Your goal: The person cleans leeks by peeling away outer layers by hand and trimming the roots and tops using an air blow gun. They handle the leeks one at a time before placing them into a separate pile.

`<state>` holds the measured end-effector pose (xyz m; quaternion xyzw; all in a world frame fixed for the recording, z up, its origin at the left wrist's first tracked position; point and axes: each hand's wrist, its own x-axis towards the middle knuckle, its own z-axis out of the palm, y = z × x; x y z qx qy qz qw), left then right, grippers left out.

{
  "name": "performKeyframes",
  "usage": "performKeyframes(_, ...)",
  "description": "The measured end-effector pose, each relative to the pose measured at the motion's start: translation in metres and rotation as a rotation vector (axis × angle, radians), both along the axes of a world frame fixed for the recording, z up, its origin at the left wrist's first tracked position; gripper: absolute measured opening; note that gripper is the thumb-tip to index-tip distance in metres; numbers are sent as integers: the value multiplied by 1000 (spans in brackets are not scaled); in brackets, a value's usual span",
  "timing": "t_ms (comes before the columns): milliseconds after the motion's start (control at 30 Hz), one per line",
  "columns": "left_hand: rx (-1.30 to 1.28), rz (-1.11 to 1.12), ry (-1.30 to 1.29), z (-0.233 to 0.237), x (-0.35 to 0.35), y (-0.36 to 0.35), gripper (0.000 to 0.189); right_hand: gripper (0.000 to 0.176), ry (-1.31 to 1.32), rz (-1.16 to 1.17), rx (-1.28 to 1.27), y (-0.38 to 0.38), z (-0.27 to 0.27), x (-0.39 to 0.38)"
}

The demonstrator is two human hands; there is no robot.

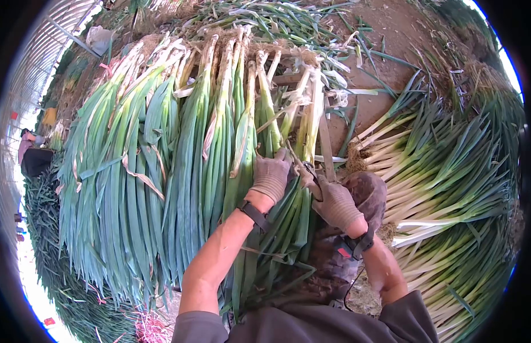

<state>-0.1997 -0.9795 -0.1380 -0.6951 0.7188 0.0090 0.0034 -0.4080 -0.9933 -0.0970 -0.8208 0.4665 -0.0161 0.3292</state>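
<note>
A wide row of large green onions (191,177) lies side by side, root ends away from me and leaves towards me. My left hand (272,174), in a light knit glove, is closed around a green onion (270,123) near the right end of the row. Close beside it, my gloved right hand (335,203) has its fingers bent around something at the stalks. A small dark piece shows by its thumb, too hidden to name. Between the hands runs a thin, dry, peeling leaf (294,155).
Another pile of green onions (448,171) with pale stems lies on the right. Loose trimmed leaves (277,23) litter the soil beyond the row. Pink ties (154,327) lie at lower left. Another person (35,154) is at the far left.
</note>
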Motion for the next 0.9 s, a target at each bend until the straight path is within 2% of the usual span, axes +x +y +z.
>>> performKeyframes(67, 118, 30, -50, 16, 5, -1, 30, 43, 32, -19, -2, -6, 3, 8)
performKeyframes(100, 72, 18, -17, 11, 11, 1, 37, 42, 39, -18, -7, -10, 0, 11)
performKeyframes(200, 144, 18, -37, 15, 13, 0, 42, 39, 42, -46, -24, -24, -6, 20)
performKeyframes(433, 186, 52, 31, 24, 4, -1, 45, 31, 27, -179, -93, -72, -12, 43)
performKeyframes(900, 152, 72, 129, 25, 0, -5, 48, 36, -36, -267, -185, -158, -32, 67)
